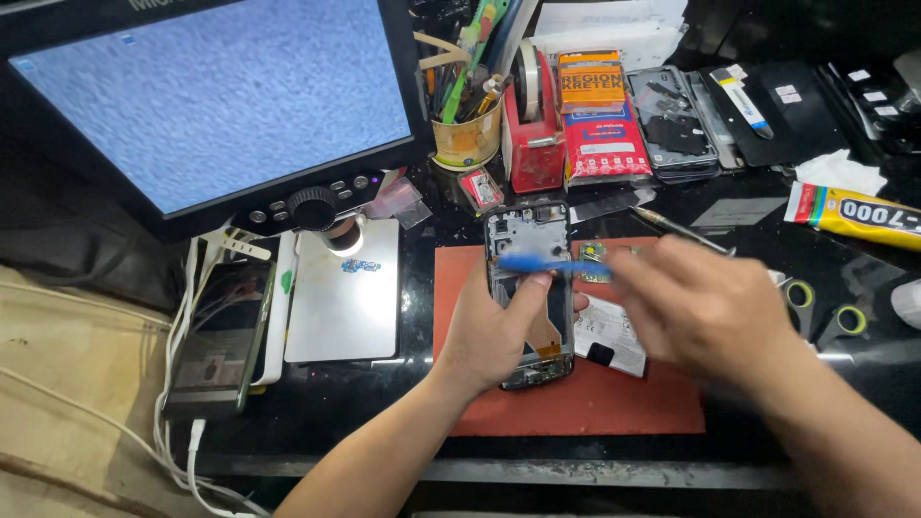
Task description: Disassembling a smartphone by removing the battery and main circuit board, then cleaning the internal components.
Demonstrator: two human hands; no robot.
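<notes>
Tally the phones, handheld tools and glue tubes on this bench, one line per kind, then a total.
Phones: 3 – opened phone in the left hand, phone on a cable, opened phone at the back
Handheld tools: 2 – blue tool in the right hand, tweezers
Glue tubes: 1 – yellow tube
Total: 6

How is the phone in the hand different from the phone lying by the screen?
The opened phone has its back off and its insides show; the closed phone on the left looks whole. The left hand holds the opened one above the red mat; the closed one lies untouched beside white cables. Both are slim rectangles.
</notes>
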